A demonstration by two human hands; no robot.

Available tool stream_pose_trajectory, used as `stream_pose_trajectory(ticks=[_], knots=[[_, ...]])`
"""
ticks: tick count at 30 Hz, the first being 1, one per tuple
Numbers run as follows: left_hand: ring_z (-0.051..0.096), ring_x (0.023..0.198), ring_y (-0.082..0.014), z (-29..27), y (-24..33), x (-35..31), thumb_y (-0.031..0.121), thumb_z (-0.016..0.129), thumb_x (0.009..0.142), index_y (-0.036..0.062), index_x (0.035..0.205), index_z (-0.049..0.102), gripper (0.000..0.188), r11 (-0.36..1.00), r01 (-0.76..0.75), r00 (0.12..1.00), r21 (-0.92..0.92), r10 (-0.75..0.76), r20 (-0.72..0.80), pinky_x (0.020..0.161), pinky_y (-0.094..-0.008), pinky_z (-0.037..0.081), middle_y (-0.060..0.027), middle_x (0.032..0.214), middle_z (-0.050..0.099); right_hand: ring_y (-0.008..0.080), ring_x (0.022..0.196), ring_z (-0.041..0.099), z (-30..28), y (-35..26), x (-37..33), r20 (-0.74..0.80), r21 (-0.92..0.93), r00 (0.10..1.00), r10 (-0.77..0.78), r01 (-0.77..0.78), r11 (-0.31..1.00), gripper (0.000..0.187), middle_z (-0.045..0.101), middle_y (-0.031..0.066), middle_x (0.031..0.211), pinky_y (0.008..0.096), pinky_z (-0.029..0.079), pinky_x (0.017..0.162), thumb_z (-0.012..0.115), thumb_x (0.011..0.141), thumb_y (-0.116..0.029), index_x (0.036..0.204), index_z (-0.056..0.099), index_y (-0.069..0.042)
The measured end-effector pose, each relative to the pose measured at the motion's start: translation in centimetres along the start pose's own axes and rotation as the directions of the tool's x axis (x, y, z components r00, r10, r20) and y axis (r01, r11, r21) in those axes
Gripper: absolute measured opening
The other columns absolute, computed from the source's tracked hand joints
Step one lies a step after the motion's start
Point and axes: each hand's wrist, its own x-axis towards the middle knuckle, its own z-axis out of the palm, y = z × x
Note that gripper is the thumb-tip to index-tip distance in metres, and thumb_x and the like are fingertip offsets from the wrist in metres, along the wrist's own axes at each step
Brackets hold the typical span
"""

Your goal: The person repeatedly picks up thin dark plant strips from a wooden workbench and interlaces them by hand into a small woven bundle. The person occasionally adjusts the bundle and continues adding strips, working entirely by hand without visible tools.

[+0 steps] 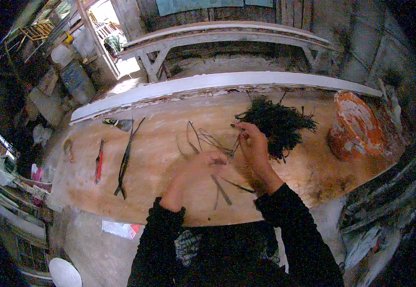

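Over the middle of the wooden tabletop, my left hand (pixel 203 163) is closed around several thin dark strips (pixel 208 138), whose looped ends fan out beyond the fingers. More strip ends (pixel 223 191) hang out below that hand. My right hand (pixel 254 142), just to its right, is bent in a pinch on a strand of the same strips near the fingertips; motion blurs the exact grip. A bushy heap of dark strips (pixel 284 125) lies right behind my right hand. To the left rests a bundle of long dark strips (pixel 127 160).
Left on the tabletop (pixel 160 126) lie a red-handled cutter (pixel 99 162) and a putty knife (pixel 118 124). An orange bucket (pixel 361 124) smeared with white stands at the right. A long white board (pixel 208 80) edges the far side, with a bench (pixel 232 33) beyond.
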Motion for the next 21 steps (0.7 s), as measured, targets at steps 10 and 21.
stream_pose_trajectory(ticks=[10, 21], knots=[[0.050, 0.054, -0.0082, -3.1, -1.0, 0.5, 0.009, 0.059, 0.071, 0.0039, 0.076, 0.054, 0.008, 0.991, 0.130, 0.733, 0.016, -0.085, -0.675, 0.049, -0.0215, 0.043, -0.0016, 0.068, 0.054, 0.0141, 0.079, 0.050, 2.2, 3.5, 0.0, 0.096, 0.476, 0.995, 0.037, -0.078, 0.876, 0.007, 0.048, 0.0047, 0.083, 0.0246, 0.039, 0.072, 0.057, 0.070, 0.000, 0.076, 0.054, -0.003], [0.051, 0.054, -0.0067, -3.3, 0.9, 0.0, 0.005, 0.058, 0.070, 0.0026, 0.076, 0.057, 0.007, 0.977, 0.184, 0.707, 0.107, -0.056, -0.705, 0.048, -0.0201, 0.043, -0.0019, 0.067, 0.057, 0.0131, 0.086, 0.049, 0.5, -2.9, -2.7, 0.640, 0.674, 0.742, -0.200, -0.416, 0.611, 0.007, 0.052, 0.0032, 0.089, 0.0246, 0.038, 0.077, 0.058, 0.073, -0.009, 0.079, 0.057, -0.005]])
